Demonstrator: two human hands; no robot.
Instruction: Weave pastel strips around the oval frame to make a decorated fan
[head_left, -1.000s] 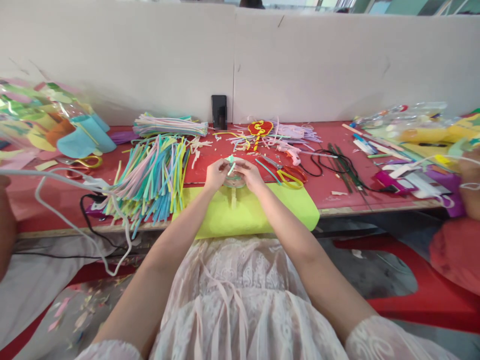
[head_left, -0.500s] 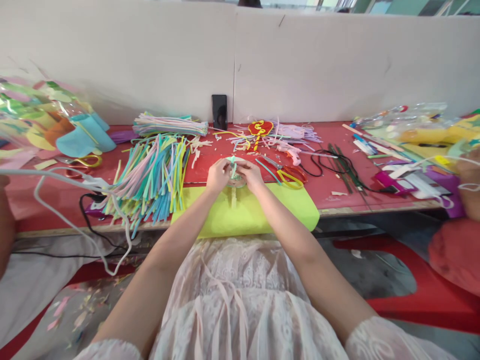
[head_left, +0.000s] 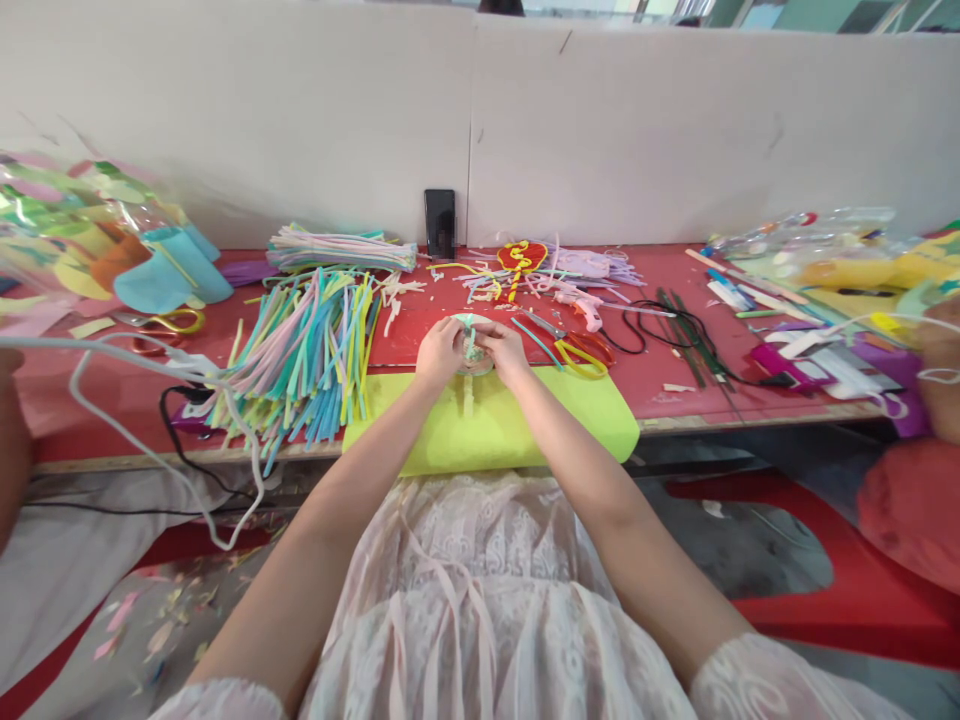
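Observation:
My left hand [head_left: 440,350] and my right hand [head_left: 502,350] meet over the middle of the bench, fingers closed at the two sides of a round pale disc [head_left: 475,362]. A short pale stick [head_left: 468,395] points from the disc toward me. A light green strip [head_left: 470,330], like a piece of pipe cleaner, lies across the disc between my fingertips; its ends are hidden. Under the stick is a bright yellow-green sheet [head_left: 540,425] that hangs over the bench edge. Scissors with yellow handles [head_left: 581,360] rest just right of my right hand.
Bundled pipe cleaners [head_left: 300,350] lie at left. A red-and-yellow lollipop-shaped piece [head_left: 521,258], a pink glue gun [head_left: 581,308] and a phone [head_left: 440,222] are behind my hands. White cables [head_left: 157,455] loop over the left edge. Other people's arms [head_left: 937,370] show at both sides.
The light green strip stood up between my fingertips and now lies lower, across the disc. Both hands have hardly shifted.

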